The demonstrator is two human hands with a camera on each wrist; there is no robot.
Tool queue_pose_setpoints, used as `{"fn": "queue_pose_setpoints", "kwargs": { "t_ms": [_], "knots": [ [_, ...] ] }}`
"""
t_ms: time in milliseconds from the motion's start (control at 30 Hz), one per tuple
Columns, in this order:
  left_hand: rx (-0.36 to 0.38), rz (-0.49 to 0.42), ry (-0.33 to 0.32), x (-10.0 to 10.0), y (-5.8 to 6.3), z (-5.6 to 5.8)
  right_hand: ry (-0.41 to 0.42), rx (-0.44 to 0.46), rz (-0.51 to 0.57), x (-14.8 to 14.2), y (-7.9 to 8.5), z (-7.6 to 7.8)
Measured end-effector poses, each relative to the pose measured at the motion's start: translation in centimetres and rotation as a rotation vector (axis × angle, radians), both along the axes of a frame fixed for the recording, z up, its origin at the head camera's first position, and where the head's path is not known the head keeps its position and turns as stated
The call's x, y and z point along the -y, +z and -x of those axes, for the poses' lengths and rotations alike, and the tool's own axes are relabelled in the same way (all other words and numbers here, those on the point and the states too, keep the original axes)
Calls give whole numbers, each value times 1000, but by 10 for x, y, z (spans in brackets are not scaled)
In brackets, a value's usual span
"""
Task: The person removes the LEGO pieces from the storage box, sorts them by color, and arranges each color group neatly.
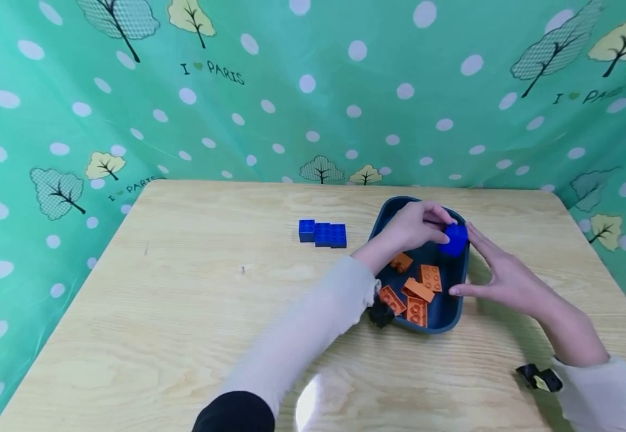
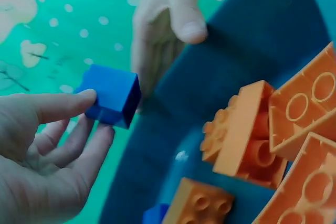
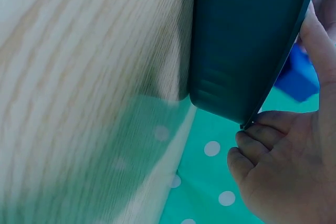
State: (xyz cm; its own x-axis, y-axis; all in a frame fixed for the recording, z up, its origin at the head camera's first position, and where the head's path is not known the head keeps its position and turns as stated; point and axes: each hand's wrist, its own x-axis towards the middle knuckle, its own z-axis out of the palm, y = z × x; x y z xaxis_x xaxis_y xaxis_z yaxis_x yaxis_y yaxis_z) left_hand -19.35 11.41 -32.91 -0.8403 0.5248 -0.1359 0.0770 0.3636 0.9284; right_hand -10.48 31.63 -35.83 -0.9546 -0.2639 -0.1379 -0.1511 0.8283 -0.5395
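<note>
Closest to the head camera, a black band (image 1: pixel 234 414) circled the pale left sleeve (image 1: pixel 297 342), whose arm stretched diagonally across the left rim of a dark blue bin (image 1: pixel 445 315). Beyond it the left hand (image 1: pixel 412 228) pinched a blue block (image 1: pixel 455 241) between thumb and fingers, the gap between them only as wide as the block. That block was held up over the bin's far right part, near the rim; it sat tilted, its edges slanting, and looked so nearly cubic that its long axis could not be told. In the left wrist view its smooth faces turned away from the palm. The right hand (image 1: pixel 507 279) gripped the bin's right rim, thumb over the inner side and fingers along the outside, thumb and forefinger spread wide along the edge. The bin's own long axis ran away from the person. Inside lay several orange blocks (image 1: pixel 430 278) at mixed angles, some showing hollow undersides; the left wrist view also caught a blue piece (image 2: pixel 155 214) beside one of them, mostly cut off. Left of the bin, a row of blue blocks (image 1: pixel 324 234) rested on the bench (image 1: pixel 194 312), studs up, long axis running left to right.
</note>
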Motion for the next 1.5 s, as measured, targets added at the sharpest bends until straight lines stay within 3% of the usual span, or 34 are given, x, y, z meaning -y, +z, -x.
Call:
{"fn": "queue_pose_setpoints", "kwargs": {
  "t_ms": [100, 233, 433, 633, 767, 867, 1100, 1267, 1367, 1500],
  "knots": [
    [-43, -129, -56, 20, 6, -1, 2, 8, 5, 1, -1, 1],
    [-97, -242, -51, 46, 21, 1, -7, 6, 7, 0, 1, 2],
    [-148, -336, 60, 91, 41, 8, -17, 10, -9, 1, -1, 2],
    [-189, -366, 232, 149, 45, 17, -28, 5, -27, -1, -1, 0],
    [-214, -305, 345, 190, 36, 26, -31, 6, -25, -2, -1, 0],
    [-221, -238, 416, 220, 23, 30, -26, 5, -17, -2, -2, 1],
    [-116, -105, 516, 264, -15, 31, -22, 12, -19, 0, -3, 3],
    [-26, 25, 487, 272, -36, 30, -25, 16, -22, -1, -2, 3],
    [15, 143, 421, 271, -45, 29, -24, 11, -19, -1, -3, 3],
    [6, 290, 338, 268, -50, 30, -20, 9, -16, -1, -3, 3]
  ]
}}
